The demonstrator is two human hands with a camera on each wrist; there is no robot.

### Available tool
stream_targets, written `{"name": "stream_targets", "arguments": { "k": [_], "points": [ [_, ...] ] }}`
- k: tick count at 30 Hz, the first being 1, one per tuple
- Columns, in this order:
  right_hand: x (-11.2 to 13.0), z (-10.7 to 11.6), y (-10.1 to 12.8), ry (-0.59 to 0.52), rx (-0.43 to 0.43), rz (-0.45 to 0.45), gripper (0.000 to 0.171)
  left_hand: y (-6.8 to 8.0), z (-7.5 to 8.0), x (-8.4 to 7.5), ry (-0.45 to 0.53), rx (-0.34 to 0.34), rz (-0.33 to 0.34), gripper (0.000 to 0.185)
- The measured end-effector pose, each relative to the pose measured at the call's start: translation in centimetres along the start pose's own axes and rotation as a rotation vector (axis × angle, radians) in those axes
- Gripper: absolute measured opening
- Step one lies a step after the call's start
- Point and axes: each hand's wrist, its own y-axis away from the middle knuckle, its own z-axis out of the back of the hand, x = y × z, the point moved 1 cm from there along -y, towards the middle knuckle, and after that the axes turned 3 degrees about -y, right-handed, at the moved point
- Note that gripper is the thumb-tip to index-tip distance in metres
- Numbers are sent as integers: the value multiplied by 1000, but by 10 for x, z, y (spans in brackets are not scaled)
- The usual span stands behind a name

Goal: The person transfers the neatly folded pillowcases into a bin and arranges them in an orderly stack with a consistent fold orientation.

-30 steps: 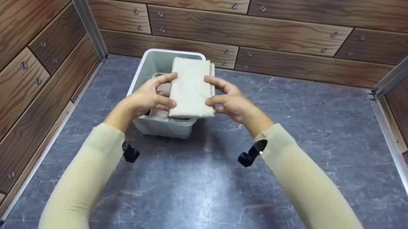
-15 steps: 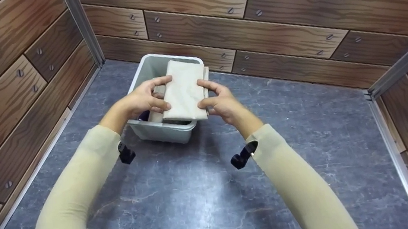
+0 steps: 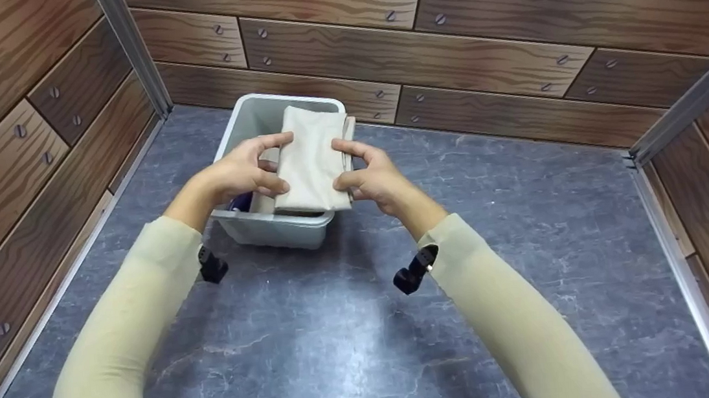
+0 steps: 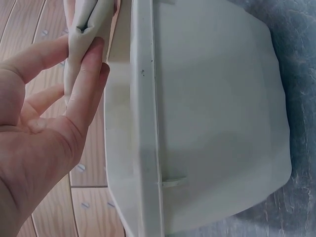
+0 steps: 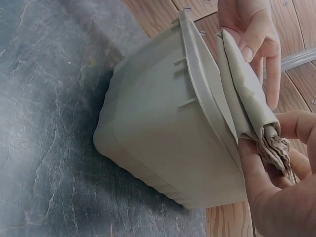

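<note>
Left hand (image 3: 236, 174) and right hand (image 3: 373, 177) fingers pinch the folded beige cloth (image 3: 309, 164) between them, just above the grey plastic bin (image 3: 269, 228).

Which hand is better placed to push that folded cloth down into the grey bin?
Probably the right hand: it pinches the folded cloth along the bin's right rim, while the left hand grips the other edge over the open middle.

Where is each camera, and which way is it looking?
Head: worn on the head, looking down at both sleeved arms, the left hand and right hand holding a folded cloth over a grey bin.
Left wrist: looks past the left palm at the bin's side.
Right wrist: faces the bin's outside; both hands' fingers show.
All three share cloth and bin.
</note>
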Motion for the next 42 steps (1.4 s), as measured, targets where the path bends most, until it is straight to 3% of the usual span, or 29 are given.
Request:
{"name": "stream_targets", "arguments": {
  "k": [42],
  "points": [
    [0,-29,-17,38,37,-26,81,7,26,3,-85,12,57,97]
  ]
}}
